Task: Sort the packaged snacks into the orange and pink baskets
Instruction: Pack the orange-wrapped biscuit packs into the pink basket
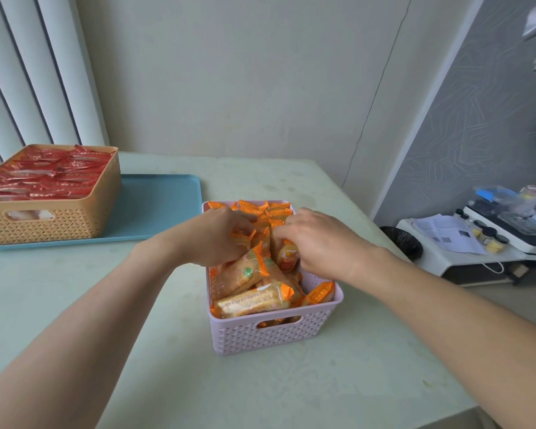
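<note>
Both hands reach into the pink basket [270, 332] on the pale green table [322, 382], left hand [217, 236] and right hand [319, 239] each curled around orange-wrapped snack packets [251, 300]; the orange basket [50, 224], full of red packets [47, 174], stands on a blue tray [158, 205].
</note>
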Demonstrator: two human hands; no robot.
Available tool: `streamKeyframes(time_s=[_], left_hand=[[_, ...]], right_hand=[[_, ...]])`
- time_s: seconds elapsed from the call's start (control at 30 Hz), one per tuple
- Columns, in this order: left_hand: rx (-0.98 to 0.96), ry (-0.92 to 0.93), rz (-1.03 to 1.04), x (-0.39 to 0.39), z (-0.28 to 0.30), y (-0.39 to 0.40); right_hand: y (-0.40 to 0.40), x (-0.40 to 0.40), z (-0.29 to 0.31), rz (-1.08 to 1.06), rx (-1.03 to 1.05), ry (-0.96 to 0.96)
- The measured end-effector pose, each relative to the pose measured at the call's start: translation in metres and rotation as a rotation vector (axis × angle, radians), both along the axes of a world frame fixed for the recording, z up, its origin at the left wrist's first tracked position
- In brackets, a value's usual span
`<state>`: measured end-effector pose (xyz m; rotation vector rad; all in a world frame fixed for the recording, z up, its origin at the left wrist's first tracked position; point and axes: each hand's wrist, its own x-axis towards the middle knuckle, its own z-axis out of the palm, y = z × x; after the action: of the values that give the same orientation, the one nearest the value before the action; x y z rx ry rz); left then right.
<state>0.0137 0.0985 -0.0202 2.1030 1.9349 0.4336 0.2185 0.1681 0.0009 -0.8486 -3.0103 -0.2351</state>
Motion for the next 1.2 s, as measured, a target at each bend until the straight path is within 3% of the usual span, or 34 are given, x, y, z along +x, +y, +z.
streamKeyframes(time_s=[0.13,0.27,0.4,0.5,0.63,0.8,0.97,1.1,1.2], left_hand=[[0.033,-0.048,0.024,0.0,-0.001,-0.001],[0.047,-0.127,0.08,-0.006,0.009,-0.007],[0.114,-0.196,0.081,-0.02,0.026,-0.018],[0.145,-0.197,0.07,-0.023,0.033,-0.023],[0.038,-0.19,0.033,-0.017,0.032,-0.025],[-0.038,-0.25,0.012,-0.018,0.031,-0.027],[-0.03,-0.372,0.065,-0.015,0.036,-0.029],[0.169,-0.412,0.076,-0.014,0.04,-0.03],[0.296,-0.347,0.193,-0.017,0.039,-0.029]], right_hand=[[-0.003,-0.011,-0.004,0.017,0.085,-0.037],[0.002,0.0,-0.003,-0.006,0.153,0.099],[-0.003,0.013,0.021,-0.068,-0.197,0.314],[-0.019,0.004,0.021,-0.073,-0.431,0.324],[-0.026,-0.01,-0.003,-0.102,-0.478,0.194],[-0.024,-0.011,-0.001,-0.126,-0.616,0.267],[-0.023,-0.008,0.018,-0.231,-0.89,0.607],[-0.009,-0.016,0.045,-0.191,-0.77,0.778],[0.0,-0.023,0.044,-0.266,-0.503,0.644]])
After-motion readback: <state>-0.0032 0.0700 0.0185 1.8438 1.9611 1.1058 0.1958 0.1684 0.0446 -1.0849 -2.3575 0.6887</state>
